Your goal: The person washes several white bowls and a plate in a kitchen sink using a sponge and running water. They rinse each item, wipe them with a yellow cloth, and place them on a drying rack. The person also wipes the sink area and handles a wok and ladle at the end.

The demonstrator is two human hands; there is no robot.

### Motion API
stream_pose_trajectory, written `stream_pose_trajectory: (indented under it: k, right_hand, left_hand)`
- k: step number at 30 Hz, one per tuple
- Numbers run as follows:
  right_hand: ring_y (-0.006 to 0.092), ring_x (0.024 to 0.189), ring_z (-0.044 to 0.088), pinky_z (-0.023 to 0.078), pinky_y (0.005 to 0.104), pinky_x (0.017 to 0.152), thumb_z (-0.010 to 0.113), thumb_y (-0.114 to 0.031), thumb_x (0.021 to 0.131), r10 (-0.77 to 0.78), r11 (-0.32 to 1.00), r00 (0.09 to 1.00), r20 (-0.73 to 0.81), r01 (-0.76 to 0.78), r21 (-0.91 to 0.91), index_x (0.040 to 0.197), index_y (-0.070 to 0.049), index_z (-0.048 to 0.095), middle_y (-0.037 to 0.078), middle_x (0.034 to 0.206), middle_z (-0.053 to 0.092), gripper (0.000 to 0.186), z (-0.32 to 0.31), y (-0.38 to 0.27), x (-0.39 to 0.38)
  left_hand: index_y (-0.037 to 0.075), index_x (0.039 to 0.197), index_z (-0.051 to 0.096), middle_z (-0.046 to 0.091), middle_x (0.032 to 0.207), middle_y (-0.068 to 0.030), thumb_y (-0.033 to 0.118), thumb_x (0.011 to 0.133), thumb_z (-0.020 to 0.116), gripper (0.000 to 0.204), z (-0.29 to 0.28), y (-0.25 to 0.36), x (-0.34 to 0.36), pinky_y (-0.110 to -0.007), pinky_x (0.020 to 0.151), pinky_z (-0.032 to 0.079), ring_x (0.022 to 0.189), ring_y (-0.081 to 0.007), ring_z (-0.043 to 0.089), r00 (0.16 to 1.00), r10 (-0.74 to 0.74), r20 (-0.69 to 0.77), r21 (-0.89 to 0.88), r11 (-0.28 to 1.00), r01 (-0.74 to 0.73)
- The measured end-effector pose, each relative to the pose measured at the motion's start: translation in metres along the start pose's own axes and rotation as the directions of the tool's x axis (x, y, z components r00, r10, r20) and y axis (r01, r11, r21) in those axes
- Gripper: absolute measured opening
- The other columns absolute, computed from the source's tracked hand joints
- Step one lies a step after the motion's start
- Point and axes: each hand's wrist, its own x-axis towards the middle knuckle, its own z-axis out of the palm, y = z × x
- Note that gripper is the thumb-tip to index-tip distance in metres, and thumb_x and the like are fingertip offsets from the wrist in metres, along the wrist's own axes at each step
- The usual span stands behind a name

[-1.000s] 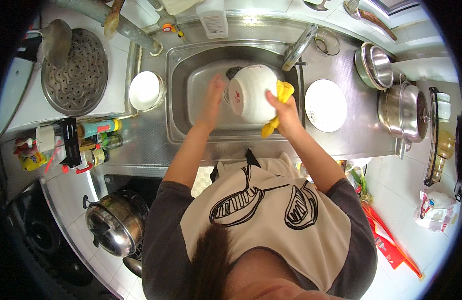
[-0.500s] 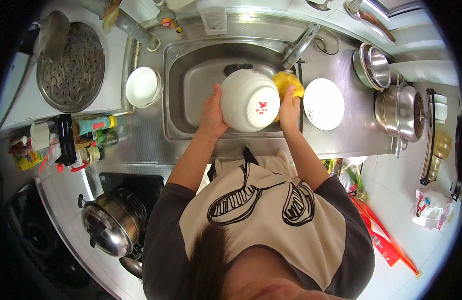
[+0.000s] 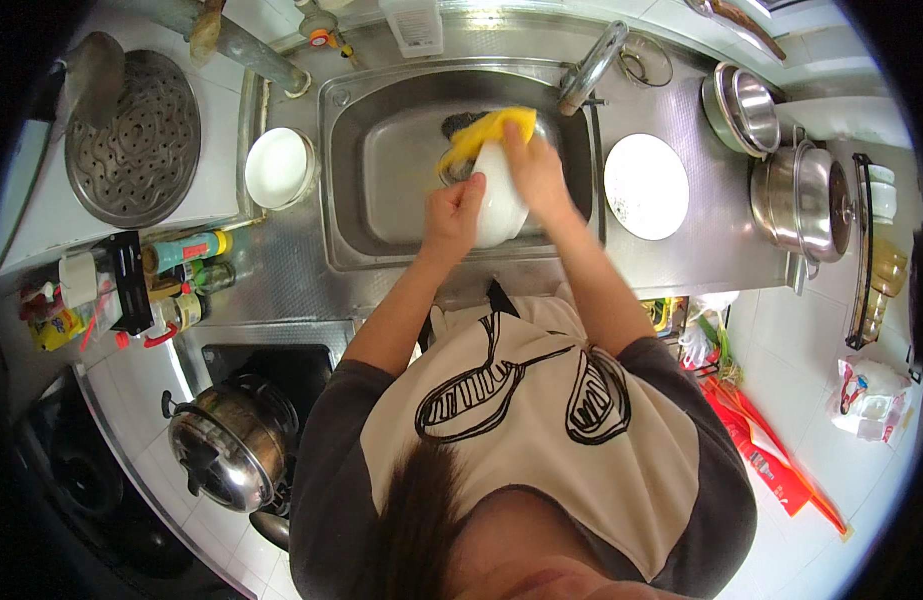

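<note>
The white bowl [image 3: 501, 200] has tipped onto its edge and the yellow cloth [image 3: 484, 135] has come up on top. The left hand [image 3: 453, 208] curls tight round the bowl's side. The right hand [image 3: 536, 172] presses the cloth on its rim, over the steel sink [image 3: 381, 190].

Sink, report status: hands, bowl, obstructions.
Left hand grips white bowl over sink. Right hand presses yellow cloth on bowl. Faucet close by, apart.

White bowl [image 3: 501, 205] in both hands over sink [image 3: 381, 215], yellow cloth [image 3: 486, 135] on top
</note>
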Motion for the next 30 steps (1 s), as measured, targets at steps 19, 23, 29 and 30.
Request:
stream_pose_trajectory:
  k: [19,23,29,30]
  right_hand:
    - [0.0286,0.123,0.041,0.03,0.0431,0.105,0.013,-0.046,0.097,0.045,-0.268,0.825,0.564,-0.533,0.802,0.135,-0.008,0.036,0.011,0.135,0.043,0.059,0.021,0.018,-0.062]
    - [0.0274,0.121,0.044,0.032,0.0422,0.104,0.018,-0.042,0.098,0.029,-0.293,0.85,0.526,-0.496,0.817,0.131,-0.006,0.039,0.011,0.131,0.046,0.053,0.009,0.02,-0.071]
    - [0.0275,0.12,0.045,0.032,0.0429,0.104,0.027,-0.041,0.098,0.144,-0.263,0.863,0.484,-0.438,0.86,0.13,-0.005,0.038,0.011,0.128,0.048,0.05,-0.011,0.019,-0.103]
    - [0.0275,0.119,0.046,0.032,0.0429,0.103,0.029,-0.04,0.098,0.163,-0.244,0.859,0.485,-0.442,0.863,0.13,-0.005,0.039,0.011,0.128,0.049,0.049,-0.02,0.02,-0.112]
  left_hand:
    - [-0.001,0.073,0.059,0.057,0.066,-0.0044,0.025,0.089,0.055,0.03,0.033,-0.004,-0.008,-0.029,0.053,0.041,0.06,-0.0108,0.051,0.871,0.353,-0.341,-0.035,0.921,-0.387]
    - [0.0,0.07,0.058,0.055,0.06,-0.0123,0.017,0.081,0.063,0.021,0.031,0.004,-0.001,-0.033,0.05,0.041,0.052,-0.0247,0.054,0.76,0.637,-0.128,0.152,0.77,-0.619]
    - [-0.001,0.069,0.056,0.055,0.061,-0.0144,0.01,0.08,0.061,0.016,0.013,-0.015,0.011,-0.038,0.047,0.04,0.05,-0.032,0.051,0.675,0.716,0.18,0.178,0.651,-0.738]
    - [-0.001,0.067,0.055,0.054,0.06,-0.0145,0.01,0.081,0.061,0.018,0.011,-0.019,0.01,-0.037,0.047,0.039,0.049,-0.031,0.05,0.707,0.676,0.207,0.163,0.689,-0.707]
